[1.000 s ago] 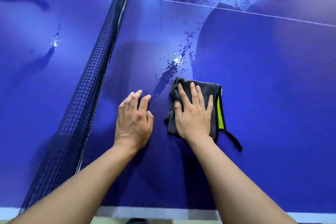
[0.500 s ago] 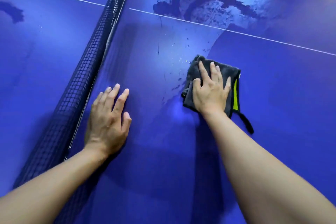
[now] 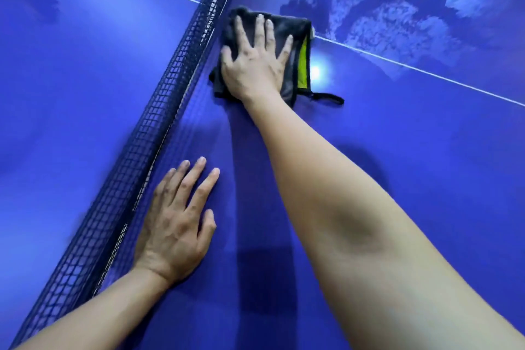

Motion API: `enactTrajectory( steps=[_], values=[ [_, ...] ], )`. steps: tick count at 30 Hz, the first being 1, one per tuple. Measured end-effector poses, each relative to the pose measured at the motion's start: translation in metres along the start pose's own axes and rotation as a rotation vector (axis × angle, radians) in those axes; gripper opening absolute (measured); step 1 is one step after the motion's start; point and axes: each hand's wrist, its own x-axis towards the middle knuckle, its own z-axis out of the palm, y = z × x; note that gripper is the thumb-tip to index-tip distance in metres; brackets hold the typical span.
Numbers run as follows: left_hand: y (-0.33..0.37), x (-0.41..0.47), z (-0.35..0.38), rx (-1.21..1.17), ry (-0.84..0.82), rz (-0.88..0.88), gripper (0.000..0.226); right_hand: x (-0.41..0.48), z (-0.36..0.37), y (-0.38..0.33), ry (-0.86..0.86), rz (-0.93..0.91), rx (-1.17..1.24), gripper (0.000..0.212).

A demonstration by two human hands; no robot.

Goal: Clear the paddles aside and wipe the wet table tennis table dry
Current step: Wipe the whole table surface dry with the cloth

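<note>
A dark grey cloth [image 3: 287, 27] with a yellow-green edge and a black loop lies flat on the blue table tennis table [image 3: 397, 136], close beside the net. My right hand [image 3: 255, 65] presses on it with straight, spread fingers, arm stretched far forward. My left hand [image 3: 179, 221] rests flat on the table, nearer to me, next to the net. A large wet patch [image 3: 383, 8] spreads beyond the white centre line at the top right. No paddles are in view.
The black net [image 3: 159, 122] runs diagonally from the lower left to the top centre, just left of both hands. A white line [image 3: 426, 71] crosses the table behind the cloth. A bright light glare [image 3: 315, 71] shows to the right of the cloth.
My right hand has pushed the cloth farther away and leftward, up to the net and the white line, over the earlier droplets. My left hand stays flat on the table beside the net.
</note>
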Motion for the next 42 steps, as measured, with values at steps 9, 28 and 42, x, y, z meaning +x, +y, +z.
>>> enactTrajectory(
  steps=[9,28,42],
  values=[
    [0.003,0.003,0.0,0.027,-0.009,-0.007,0.063,-0.018,-0.028,0.115,0.054,0.176,0.019,0.06],
    [-0.002,0.003,0.004,0.029,0.001,-0.002,0.064,-0.08,0.008,-0.024,-0.008,-0.162,0.046,0.058],
    [0.004,-0.03,0.001,-0.035,0.162,-0.081,0.05,-0.164,-0.024,0.116,0.113,0.314,-0.033,0.059]
  ],
)
